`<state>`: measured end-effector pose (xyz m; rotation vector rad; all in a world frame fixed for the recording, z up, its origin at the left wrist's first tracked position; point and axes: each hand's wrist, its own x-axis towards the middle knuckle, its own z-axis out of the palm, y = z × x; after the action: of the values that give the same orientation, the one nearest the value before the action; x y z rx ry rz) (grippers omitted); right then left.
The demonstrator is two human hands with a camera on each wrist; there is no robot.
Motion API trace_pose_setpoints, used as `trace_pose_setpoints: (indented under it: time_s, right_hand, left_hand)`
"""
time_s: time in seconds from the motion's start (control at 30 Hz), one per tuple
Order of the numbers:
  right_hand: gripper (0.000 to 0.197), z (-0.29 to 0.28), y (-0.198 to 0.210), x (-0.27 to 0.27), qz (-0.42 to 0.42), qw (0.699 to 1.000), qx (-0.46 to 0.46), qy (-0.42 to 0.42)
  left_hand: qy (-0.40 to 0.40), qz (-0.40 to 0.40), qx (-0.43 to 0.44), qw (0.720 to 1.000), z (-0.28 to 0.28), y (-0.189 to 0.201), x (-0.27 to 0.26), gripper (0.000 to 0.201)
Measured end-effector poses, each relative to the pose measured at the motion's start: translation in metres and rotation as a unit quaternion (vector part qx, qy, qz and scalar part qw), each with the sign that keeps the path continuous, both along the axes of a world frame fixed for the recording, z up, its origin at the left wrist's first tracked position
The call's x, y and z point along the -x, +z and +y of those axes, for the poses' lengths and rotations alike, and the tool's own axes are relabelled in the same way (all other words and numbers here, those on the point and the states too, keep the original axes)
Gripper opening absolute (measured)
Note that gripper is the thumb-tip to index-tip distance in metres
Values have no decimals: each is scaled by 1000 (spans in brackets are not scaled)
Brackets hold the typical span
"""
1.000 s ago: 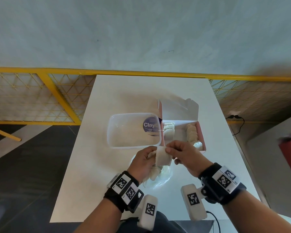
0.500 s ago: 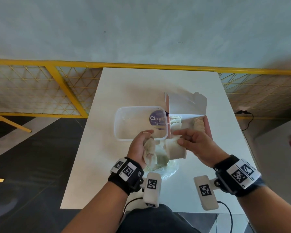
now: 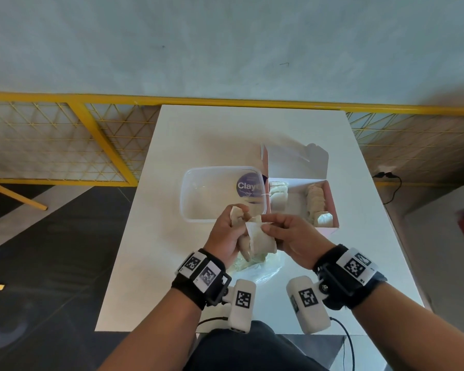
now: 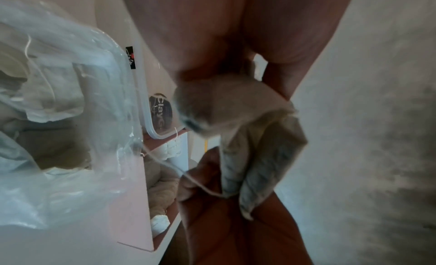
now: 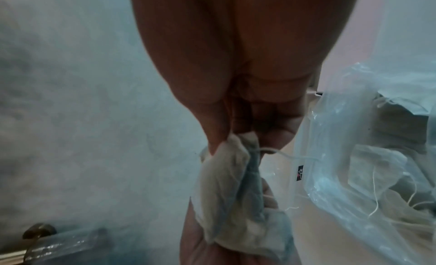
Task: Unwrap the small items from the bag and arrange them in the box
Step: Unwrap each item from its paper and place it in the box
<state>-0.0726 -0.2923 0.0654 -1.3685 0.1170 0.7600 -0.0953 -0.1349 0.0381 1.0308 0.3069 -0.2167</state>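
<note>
Both hands meet over the table's near middle. My left hand (image 3: 236, 228) grips a bunch of pale tea bags (image 3: 237, 219), one of them close up (image 4: 235, 108). My right hand (image 3: 267, 226) pinches the top of one hanging tea bag (image 3: 260, 241), which trails a thin string (image 5: 228, 175). Under the hands lies the crumpled clear plastic bag (image 3: 263, 270) with more tea bags inside (image 5: 377, 166). The open pink box (image 3: 336, 210) stands to the right, with one row of tea bags (image 3: 278, 195) on its left side and another row (image 3: 315, 203) on its right.
A clear plastic tub (image 3: 206, 194) with a round purple label sits left of the box, touching it. The white table (image 3: 198, 135) ends at a yellow mesh railing (image 3: 65, 145) in front of a grey wall. A cable runs off the near edge.
The hands, slightly apart half a second ago, have closed together again. The right hand has drawn its tea bag back to the left hand's bunch.
</note>
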Motion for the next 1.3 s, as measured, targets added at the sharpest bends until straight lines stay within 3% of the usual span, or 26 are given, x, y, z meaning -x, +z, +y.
trace_pose_setpoints:
  time_s: [0.2,0.33,0.63,0.7,0.8,0.97,1.07,1.17,1.3]
  right_hand:
    - [28,-6,-4,-3,-26,998,51,-8]
    - [8,-15,-2,-6,-35,998,45,-12]
    - [14,-41,15,-18,-75,990,81,-84]
    - [15,-48,21,-22,-108,986,110,-67]
    - [15,-53,30,-25,-166,968,188,27]
    - [15,-45,45,-23,-176,959,182,123]
    - [16,-47,47,-22,-172,958,177,149]
    - [13,-50,46,-20,-176,949,199,168]
    - [16,-58,41,-21,-180,959,207,75]
  left_hand:
    - [-41,11,-14,999,3,-1,4,30]
    - [-64,34,-16,997,6,1,5,27]
    - [-98,44,-119,987,16,2,-1,15]
    - [-75,32,-155,985,17,5,-5,15]
    - [-73,-45,-230,969,14,17,-10,13]
    - [-181,-116,-266,940,0,19,-12,51]
    - [-212,-141,-268,929,-9,17,-10,38]
    - [-188,-135,-294,927,-10,14,-10,22]
    - [-138,-82,-297,941,-4,8,-12,21]
